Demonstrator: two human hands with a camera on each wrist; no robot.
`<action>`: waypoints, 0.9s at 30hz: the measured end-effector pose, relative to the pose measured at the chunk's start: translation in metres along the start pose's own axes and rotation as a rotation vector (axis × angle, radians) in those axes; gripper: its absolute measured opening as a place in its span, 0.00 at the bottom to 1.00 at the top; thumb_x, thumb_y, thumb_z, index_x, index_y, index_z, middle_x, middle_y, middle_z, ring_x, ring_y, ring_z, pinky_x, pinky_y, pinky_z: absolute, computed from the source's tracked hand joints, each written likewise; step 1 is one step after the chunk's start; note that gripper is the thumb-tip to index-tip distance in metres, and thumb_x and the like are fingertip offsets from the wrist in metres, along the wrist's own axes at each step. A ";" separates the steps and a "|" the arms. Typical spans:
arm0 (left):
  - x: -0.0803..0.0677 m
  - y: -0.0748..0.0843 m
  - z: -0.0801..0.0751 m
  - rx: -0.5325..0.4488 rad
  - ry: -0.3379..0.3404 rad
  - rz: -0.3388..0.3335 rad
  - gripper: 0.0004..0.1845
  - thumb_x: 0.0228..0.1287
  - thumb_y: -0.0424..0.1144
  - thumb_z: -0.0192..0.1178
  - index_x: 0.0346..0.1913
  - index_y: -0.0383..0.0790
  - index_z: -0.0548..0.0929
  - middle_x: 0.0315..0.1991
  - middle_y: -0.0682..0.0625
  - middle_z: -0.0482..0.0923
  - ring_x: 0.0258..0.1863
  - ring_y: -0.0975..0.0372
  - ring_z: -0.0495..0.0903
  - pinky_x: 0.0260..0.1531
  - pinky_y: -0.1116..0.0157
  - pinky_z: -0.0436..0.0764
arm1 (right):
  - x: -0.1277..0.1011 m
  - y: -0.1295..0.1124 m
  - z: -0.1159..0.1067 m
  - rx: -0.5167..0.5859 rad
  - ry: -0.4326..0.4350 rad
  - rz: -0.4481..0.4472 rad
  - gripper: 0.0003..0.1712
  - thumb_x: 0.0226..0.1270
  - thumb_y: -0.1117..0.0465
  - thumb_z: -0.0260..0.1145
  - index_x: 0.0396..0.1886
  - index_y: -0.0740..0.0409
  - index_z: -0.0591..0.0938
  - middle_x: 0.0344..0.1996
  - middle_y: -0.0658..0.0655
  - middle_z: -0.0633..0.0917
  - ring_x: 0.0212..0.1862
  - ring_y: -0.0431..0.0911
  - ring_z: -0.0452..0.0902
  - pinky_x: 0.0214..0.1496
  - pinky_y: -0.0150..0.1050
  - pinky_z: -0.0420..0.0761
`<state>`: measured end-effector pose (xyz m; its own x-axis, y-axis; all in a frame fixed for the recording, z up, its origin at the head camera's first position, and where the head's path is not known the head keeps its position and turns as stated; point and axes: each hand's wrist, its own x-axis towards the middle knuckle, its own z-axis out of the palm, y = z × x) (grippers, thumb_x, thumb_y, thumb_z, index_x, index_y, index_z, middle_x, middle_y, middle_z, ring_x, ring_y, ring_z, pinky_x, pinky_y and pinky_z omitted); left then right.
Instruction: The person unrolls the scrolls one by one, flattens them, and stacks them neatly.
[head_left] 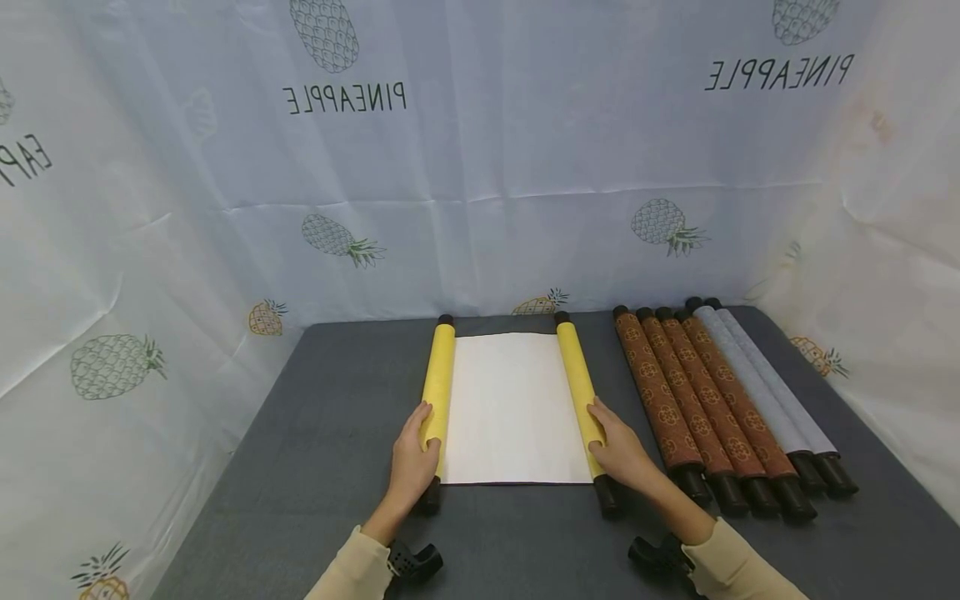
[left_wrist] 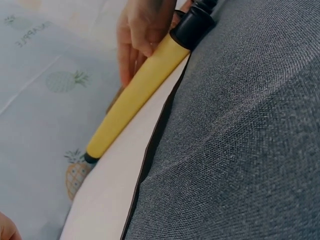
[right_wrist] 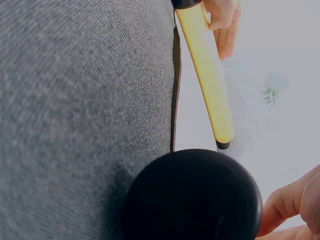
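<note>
A scroll lies partly unrolled on the dark table, its blank white sheet [head_left: 513,408] spread between two yellow rolls with black end knobs. My left hand [head_left: 414,462] grips the left yellow roll [head_left: 438,375] near its close end, thumb on the inner side and fingers along the outside. Around the right yellow roll [head_left: 574,367], my right hand [head_left: 618,446] holds on in the same way, at about the same height. A black knob [right_wrist: 192,195] of the right roll looms large in the right wrist view, with the right hand's fingertips [right_wrist: 280,207] beside it.
To the right lie several rolled scrolls side by side: brown patterned ones [head_left: 660,392] and two pale grey ones [head_left: 780,383], all with black knobs. A white curtain [head_left: 480,167] with pineapple prints hangs behind the grey table [head_left: 300,433] and along both sides.
</note>
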<state>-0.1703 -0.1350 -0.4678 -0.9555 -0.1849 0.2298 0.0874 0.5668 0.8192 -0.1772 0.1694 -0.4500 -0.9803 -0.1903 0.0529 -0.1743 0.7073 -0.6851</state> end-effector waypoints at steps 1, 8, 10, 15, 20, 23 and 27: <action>0.000 0.000 0.000 0.002 -0.002 -0.002 0.28 0.57 0.21 0.51 0.64 0.26 0.71 0.67 0.32 0.68 0.69 0.41 0.66 0.67 0.44 0.66 | 0.000 0.000 0.000 -0.001 0.000 0.001 0.35 0.55 0.75 0.54 0.66 0.80 0.63 0.71 0.78 0.58 0.72 0.70 0.55 0.69 0.63 0.64; 0.002 -0.001 0.000 0.016 -0.010 -0.027 0.27 0.59 0.22 0.50 0.64 0.25 0.70 0.68 0.32 0.67 0.69 0.40 0.66 0.67 0.43 0.66 | 0.000 0.002 -0.002 0.004 -0.014 0.030 0.35 0.58 0.72 0.54 0.67 0.81 0.61 0.71 0.79 0.55 0.72 0.70 0.53 0.69 0.63 0.63; 0.002 -0.002 0.000 0.017 -0.011 -0.034 0.27 0.59 0.23 0.50 0.64 0.25 0.70 0.68 0.32 0.67 0.69 0.40 0.65 0.67 0.43 0.66 | 0.000 0.002 -0.002 0.002 -0.016 0.038 0.36 0.59 0.70 0.55 0.67 0.81 0.60 0.71 0.79 0.55 0.72 0.70 0.53 0.70 0.63 0.63; 0.004 -0.004 -0.001 0.027 -0.002 -0.035 0.26 0.60 0.26 0.51 0.63 0.24 0.70 0.68 0.31 0.67 0.69 0.40 0.66 0.67 0.43 0.66 | 0.001 0.005 -0.003 -0.024 -0.021 0.053 0.37 0.61 0.67 0.57 0.67 0.81 0.59 0.71 0.79 0.55 0.71 0.71 0.54 0.70 0.62 0.63; 0.004 -0.006 -0.003 0.044 -0.003 -0.026 0.27 0.58 0.27 0.54 0.63 0.24 0.70 0.68 0.31 0.66 0.67 0.39 0.67 0.65 0.42 0.68 | 0.000 0.006 -0.003 -0.048 -0.020 0.065 0.40 0.60 0.65 0.59 0.68 0.82 0.57 0.70 0.81 0.56 0.71 0.73 0.55 0.69 0.63 0.64; 0.003 -0.007 -0.004 0.060 -0.011 -0.021 0.29 0.56 0.27 0.56 0.64 0.23 0.69 0.68 0.30 0.66 0.67 0.38 0.67 0.64 0.42 0.68 | 0.000 0.007 -0.003 -0.056 -0.022 0.067 0.41 0.60 0.65 0.60 0.68 0.83 0.57 0.69 0.82 0.56 0.70 0.73 0.55 0.69 0.64 0.64; 0.003 -0.008 -0.005 0.071 -0.022 -0.026 0.31 0.55 0.27 0.58 0.64 0.22 0.68 0.68 0.29 0.65 0.67 0.37 0.67 0.63 0.42 0.69 | -0.001 0.008 -0.003 -0.066 -0.024 0.065 0.42 0.60 0.65 0.63 0.67 0.84 0.56 0.68 0.83 0.57 0.70 0.74 0.56 0.68 0.64 0.64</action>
<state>-0.1726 -0.1437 -0.4710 -0.9633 -0.1827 0.1965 0.0429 0.6180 0.7850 -0.1783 0.1772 -0.4530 -0.9874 -0.1581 -0.0078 -0.1170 0.7620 -0.6369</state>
